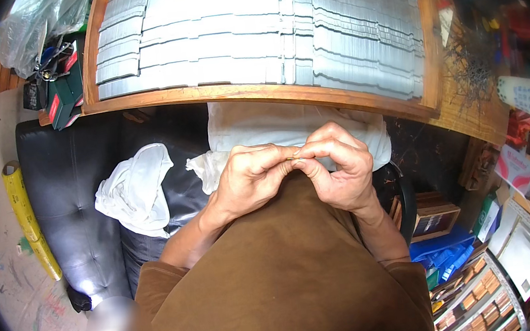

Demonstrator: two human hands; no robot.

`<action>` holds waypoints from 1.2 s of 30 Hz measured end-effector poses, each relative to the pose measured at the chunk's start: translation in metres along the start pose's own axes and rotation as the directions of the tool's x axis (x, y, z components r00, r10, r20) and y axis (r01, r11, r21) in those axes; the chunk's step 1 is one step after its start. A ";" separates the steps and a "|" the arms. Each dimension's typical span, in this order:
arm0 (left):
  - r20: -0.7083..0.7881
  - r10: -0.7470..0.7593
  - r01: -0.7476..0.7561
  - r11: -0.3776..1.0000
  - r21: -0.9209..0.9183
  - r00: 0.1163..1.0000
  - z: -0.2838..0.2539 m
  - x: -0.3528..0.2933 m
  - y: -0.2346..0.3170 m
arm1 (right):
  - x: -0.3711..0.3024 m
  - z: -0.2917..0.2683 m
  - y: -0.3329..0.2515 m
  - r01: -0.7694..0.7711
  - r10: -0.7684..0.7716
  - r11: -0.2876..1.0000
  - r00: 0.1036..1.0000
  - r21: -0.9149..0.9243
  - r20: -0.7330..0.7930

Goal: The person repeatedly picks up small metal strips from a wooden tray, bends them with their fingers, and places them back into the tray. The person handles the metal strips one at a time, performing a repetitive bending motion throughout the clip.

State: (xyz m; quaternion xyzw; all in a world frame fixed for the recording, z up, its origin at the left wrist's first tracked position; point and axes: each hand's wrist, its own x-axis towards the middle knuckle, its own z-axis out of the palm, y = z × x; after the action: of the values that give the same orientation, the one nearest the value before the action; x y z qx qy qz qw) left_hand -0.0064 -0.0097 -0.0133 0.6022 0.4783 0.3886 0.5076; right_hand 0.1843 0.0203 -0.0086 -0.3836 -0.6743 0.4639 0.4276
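Note:
My left hand [251, 178] and my right hand [341, 169] meet fingertip to fingertip in front of my brown shirt [275, 261]. Both are closed in a pinch, thumb against forefinger. Whatever sits between the fingertips is too small to make out. A white cloth [286, 121] lies just beyond them, under the front edge of a wooden tray [231, 93]. The tray holds rows of thin silvery metal strips [212, 35] packed close together.
A crumpled white plastic bag [135, 192] rests on a black padded seat [73, 185] at left, beside a yellow tube [28, 219]. Dark boxes [64, 99] stand at the tray's left. Loose dark pins [477, 65] lie right of it. A shelf [485, 291] fills the lower right.

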 end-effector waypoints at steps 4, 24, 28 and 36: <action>-0.024 0.006 -0.008 0.999 -0.053 1.000 0.004 0.003 0.001 | -0.001 -0.003 -0.001 0.009 -0.010 1.000 0.999 -0.016 -0.052; 0.058 0.028 -0.023 0.995 -0.095 0.998 0.016 0.017 0.028 | 0.015 -0.108 -0.095 -0.110 0.071 0.925 0.990 -0.364 -0.119; 0.179 0.054 -0.038 0.995 -0.091 0.982 0.017 0.024 0.036 | 0.005 -0.057 -0.055 -0.163 0.165 0.984 0.986 -0.072 0.023; 0.142 -0.043 0.041 0.999 0.017 0.989 0.018 0.021 0.033 | -0.004 -0.036 -0.031 -0.155 0.156 0.988 0.987 0.027 -0.025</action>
State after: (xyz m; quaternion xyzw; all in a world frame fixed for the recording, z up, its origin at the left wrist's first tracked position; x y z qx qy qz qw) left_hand 0.0215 0.0056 0.0153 0.6215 0.4563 0.3306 0.5443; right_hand 0.2152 0.0186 0.0272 -0.4361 -0.6306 0.4989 0.4040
